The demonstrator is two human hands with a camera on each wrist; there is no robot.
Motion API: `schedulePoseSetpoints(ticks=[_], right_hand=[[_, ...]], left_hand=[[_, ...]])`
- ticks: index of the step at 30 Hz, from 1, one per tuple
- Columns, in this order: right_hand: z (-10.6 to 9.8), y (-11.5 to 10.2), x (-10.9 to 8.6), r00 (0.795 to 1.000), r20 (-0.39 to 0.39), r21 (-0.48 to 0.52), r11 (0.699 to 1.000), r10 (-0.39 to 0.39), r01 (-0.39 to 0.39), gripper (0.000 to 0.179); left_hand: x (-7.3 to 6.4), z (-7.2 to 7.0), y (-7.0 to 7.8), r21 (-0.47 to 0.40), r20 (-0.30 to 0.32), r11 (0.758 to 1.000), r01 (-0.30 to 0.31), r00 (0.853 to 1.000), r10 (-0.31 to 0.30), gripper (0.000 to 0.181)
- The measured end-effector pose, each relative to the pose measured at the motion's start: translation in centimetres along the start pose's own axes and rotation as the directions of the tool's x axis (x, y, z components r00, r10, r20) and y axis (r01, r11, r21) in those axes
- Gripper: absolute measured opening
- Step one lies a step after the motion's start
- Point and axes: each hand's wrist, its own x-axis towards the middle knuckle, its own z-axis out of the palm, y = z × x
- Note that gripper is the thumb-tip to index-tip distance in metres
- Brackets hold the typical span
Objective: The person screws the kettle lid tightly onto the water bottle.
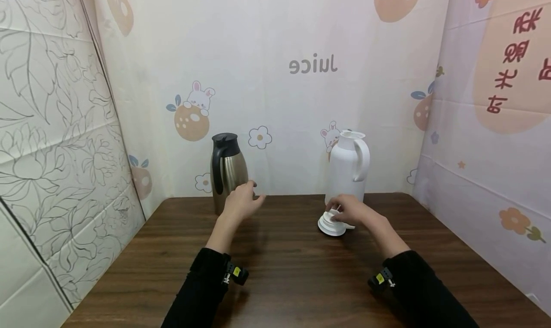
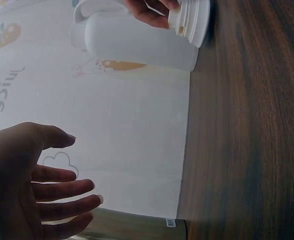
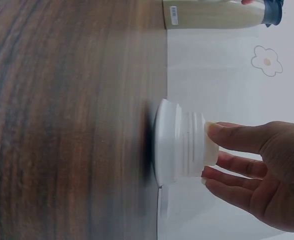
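Note:
My right hand (image 1: pixel 349 209) pinches the narrow threaded neck of a white jug lid (image 3: pixel 179 145), thumb on one side and fingers on the other. This lid lies upside down, wide rim close to the tabletop, its lever sticking out to the right in the head view. Right behind it stands a white thermos jug (image 1: pixel 344 168) with its top uncovered and its handle to the right. My left hand (image 1: pixel 241 202) holds nothing, its fingers spread in the left wrist view. It is nearest to a gold thermos jug (image 1: pixel 234 171) with black lid and handle, partly covering its lower side.
Both jugs stand at the back of a dark wood table (image 1: pixel 284 280). Behind it hangs a pale printed curtain (image 1: pixel 280 98), with further cloth panels on the left and right. Wrist cameras (image 1: pixel 236 273) sit on both black sleeves.

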Motion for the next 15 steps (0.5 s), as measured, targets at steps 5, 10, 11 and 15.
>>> schedulePoseSetpoints(ticks=[5,10,11,15], right_hand=[[-0.14,-0.23,0.0,0.999,0.03,0.002,0.999,0.037,-0.037,0.021],[-0.21,0.09,0.05,0.996,0.045,0.036,0.996,0.081,-0.082,0.023],[-0.24,0.18,0.04,0.995,0.047,0.043,0.995,0.086,-0.088,0.025],[-0.34,0.61,-0.1,0.994,0.044,0.057,0.993,0.102,-0.104,0.033]], left_hand=[[-0.06,-0.09,0.03,0.0,0.001,1.0,-0.002,1.0,0.002,0.051],[-0.06,-0.1,0.18,0.0,0.004,1.0,-0.01,1.0,0.01,0.053],[-0.06,-0.1,0.23,-0.001,0.004,1.0,-0.013,1.0,0.013,0.054],[-0.07,-0.21,0.42,-0.004,0.007,1.0,-0.02,1.0,0.021,0.054]])
